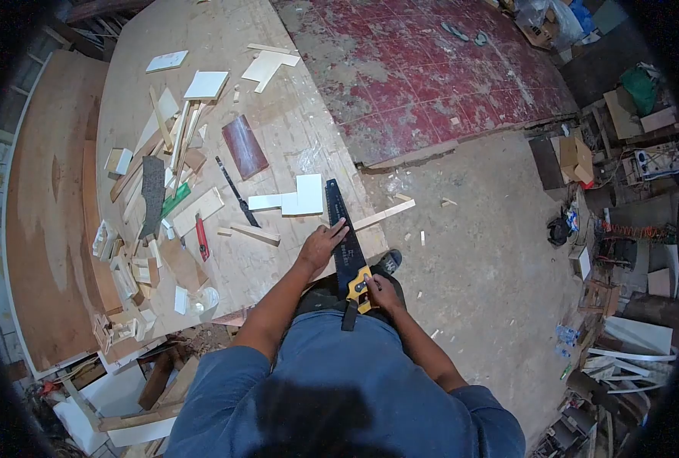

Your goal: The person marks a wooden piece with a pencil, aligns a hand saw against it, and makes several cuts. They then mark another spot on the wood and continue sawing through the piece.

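A hand saw (345, 248) with a black blade and a yellow and black handle lies lengthwise at the table's right edge, its tip pointing away from me. My right hand (383, 293) is closed around the saw's handle. On the blade's left side, my left hand (322, 246) rests with its fingers extended onto the blade. A white stepped board (303, 196) lies just left of the blade's tip. From beside the blade, a thin wooden strip (385, 214) sticks out to the right past the table edge.
The wooden table (278, 118) holds a brown block (245, 147), a red cutter (202, 237), a dark narrow tool (236, 192), short wooden strips (254, 233) and a pile of offcuts at left. Wood scraps dot the floor (469, 252); boxes and clutter line the right.
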Motion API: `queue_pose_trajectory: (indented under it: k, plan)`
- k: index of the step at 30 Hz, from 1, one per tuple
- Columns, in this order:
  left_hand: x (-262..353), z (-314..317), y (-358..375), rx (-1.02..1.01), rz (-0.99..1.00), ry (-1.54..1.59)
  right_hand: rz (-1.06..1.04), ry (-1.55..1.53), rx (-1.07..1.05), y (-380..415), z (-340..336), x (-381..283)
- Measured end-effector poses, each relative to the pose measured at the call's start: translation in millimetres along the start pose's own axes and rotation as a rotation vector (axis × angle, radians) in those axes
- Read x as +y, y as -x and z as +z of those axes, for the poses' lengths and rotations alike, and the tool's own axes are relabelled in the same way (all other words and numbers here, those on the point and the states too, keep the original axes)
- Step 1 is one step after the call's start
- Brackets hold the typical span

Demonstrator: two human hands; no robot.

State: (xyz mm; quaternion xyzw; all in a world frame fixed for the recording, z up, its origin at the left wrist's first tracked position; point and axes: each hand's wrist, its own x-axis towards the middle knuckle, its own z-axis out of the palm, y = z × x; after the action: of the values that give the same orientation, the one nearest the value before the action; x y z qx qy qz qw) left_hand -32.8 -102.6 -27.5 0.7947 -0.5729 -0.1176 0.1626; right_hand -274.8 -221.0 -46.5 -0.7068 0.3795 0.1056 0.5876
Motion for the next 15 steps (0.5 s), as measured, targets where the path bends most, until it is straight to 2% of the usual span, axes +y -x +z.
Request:
queue_pose_trajectory:
  k: [6, 12, 15]
  plan:
    - [0, 0, 2, 0.026, 0.002, -0.014, 0.033, -0.120, -0.067, 6, -4, -8]
    - [-4, 8, 1, 0.059, 0.008, -0.002, 0.024, -0.147, -0.035, 8, -5, -10]
    - [-4, 11, -3, -0.002, 0.018, -0.043, 0.045, -0.104, -0.040, 10, -8, -11]
